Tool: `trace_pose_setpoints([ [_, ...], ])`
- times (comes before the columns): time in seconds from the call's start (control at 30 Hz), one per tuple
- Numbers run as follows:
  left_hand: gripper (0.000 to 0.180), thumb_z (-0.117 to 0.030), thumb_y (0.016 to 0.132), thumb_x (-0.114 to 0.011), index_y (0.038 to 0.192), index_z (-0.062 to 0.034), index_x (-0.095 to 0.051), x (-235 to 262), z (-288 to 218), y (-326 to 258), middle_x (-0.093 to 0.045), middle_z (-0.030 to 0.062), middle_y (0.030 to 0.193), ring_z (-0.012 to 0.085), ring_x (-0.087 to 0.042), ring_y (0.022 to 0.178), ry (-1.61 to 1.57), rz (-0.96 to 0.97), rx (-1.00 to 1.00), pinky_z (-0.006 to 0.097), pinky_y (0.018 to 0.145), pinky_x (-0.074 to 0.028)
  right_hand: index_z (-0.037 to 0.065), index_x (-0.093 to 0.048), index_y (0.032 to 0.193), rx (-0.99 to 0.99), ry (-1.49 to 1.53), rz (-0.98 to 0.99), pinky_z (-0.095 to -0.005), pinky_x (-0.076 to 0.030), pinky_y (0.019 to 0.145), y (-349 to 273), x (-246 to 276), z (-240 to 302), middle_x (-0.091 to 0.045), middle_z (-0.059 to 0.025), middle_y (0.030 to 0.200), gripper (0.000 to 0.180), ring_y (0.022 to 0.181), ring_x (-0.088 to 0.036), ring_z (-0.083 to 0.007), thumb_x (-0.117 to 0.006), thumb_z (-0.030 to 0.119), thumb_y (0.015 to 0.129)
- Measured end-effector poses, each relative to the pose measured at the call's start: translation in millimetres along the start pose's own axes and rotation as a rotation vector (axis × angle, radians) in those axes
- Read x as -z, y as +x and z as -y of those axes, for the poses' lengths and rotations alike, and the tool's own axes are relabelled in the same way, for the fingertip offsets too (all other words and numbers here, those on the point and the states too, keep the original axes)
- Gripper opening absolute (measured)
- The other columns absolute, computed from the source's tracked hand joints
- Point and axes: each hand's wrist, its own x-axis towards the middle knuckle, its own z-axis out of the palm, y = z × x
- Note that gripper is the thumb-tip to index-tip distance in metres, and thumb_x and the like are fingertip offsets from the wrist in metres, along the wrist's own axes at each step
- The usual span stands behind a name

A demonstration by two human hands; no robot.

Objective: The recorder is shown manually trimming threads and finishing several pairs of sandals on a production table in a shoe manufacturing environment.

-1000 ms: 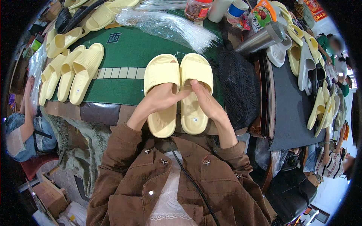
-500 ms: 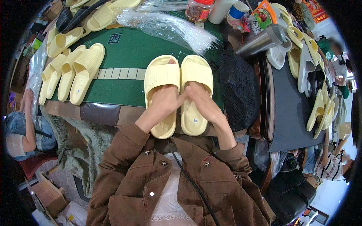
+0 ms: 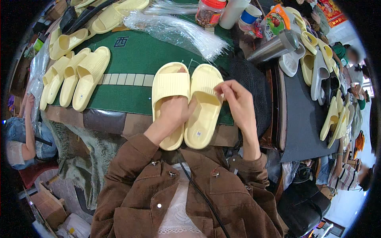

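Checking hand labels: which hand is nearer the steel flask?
Right. The right hand pinches the right slipper's strap, below-left of the steel flask; the left hand rests on the left slipper, farther away.

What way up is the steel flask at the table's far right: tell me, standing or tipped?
Tipped. The steel flask lies on its side, its long body slanting across the table edge, not upright like the red-lidded jar nearby.

Under the fingers of the left hand [image 3: 171, 115]: the middle footbed of the left pale yellow slide [image 3: 170, 104], hidden. Beyond the fingertips, far up: more yellow slides [image 3: 119, 12] cut off by the top edge. Right of the right hand's fingers [image 3: 234, 99]: a dark net bag [image 3: 248, 85], contents impossible to tell. Sole sticker [image 3: 198, 133] too small to read.
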Motion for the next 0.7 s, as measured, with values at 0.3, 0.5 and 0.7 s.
trace_pose_setpoints([
  [0.3,0.058,-0.046,0.093,-0.043,0.088,0.0080,-0.066,-8,3,-2,-0.066,0.0272,0.086,0.0402,-0.066,0.075,-0.025,-0.121,-0.038,0.047,0.069,-0.054,0.002,-0.064,0.099,0.049,-0.579,-0.061,-0.0388,-0.050,0.068,57,-20,-23,-0.066,-0.0197,0.083,0.024,0.078,-0.066,-0.0340,-0.053,0.022,0.092],
  [0.5,0.059,-0.047,0.092,-0.044,0.091,0.0075,-0.066,-14,5,3,-0.066,0.0270,0.087,0.0406,-0.066,0.079,-0.032,-0.057,0.024,0.048,0.074,-0.053,0.005,-0.065,0.094,-0.051,-0.649,0.042,-0.0497,-0.049,0.076,68,-31,-33,-0.066,-0.0229,0.087,0.032,0.084,-0.063,-0.0419,-0.047,0.031,0.092],
  [0.7,0.061,-0.048,0.093,-0.043,0.100,0.0085,-0.064,-13,6,5,-0.064,0.0282,0.100,0.0391,-0.066,0.085,-0.015,-0.023,0.047,0.048,0.075,-0.053,0.001,-0.067,0.096,-0.071,-0.385,0.091,-0.0330,-0.049,0.070,79,-26,-33,-0.068,-0.0151,0.083,0.026,0.077,-0.067,-0.0242,-0.058,0.024,0.087],
])
